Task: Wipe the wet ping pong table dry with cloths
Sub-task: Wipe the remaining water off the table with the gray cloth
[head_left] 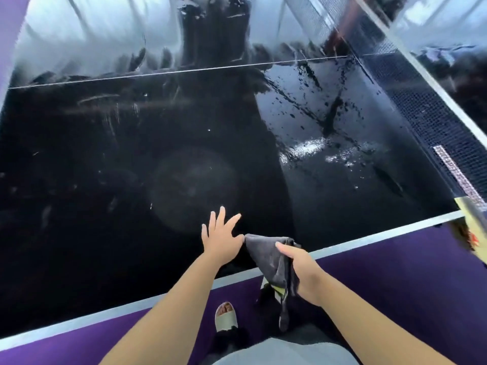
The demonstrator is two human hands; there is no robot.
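At five o'clock, the right hand [303,275] grips a dark cloth [268,259] over the ping pong table [105,180] edge; left hand [220,237] splayed beside it; net [411,106] at two o'clock; water drops before it.

Wide open ran the glossy black wet table top [131,180], nothing standing on it; only the dark mesh net with its white top band [411,101] walled off the right side.
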